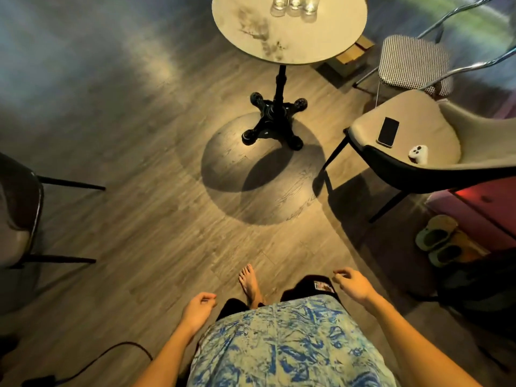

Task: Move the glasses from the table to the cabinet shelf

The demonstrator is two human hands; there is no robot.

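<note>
Three glasses (294, 7) stand side by side at the far edge of the round table (289, 37), well ahead of both hands and untouched. Left hand (199, 305) and right hand (353, 286) hang empty, fingers loosely curled. Judged rigid, smooth and breakable; grasp each around the mid-wall.

No readable text, brand, number or sign anywhere. Small patch (323, 286) on dark shorts (307, 291), near right, carries colored marks too blurred to read. Phone (388, 131) on the right chair (418, 118) lies with a dark, blank screen.
</note>
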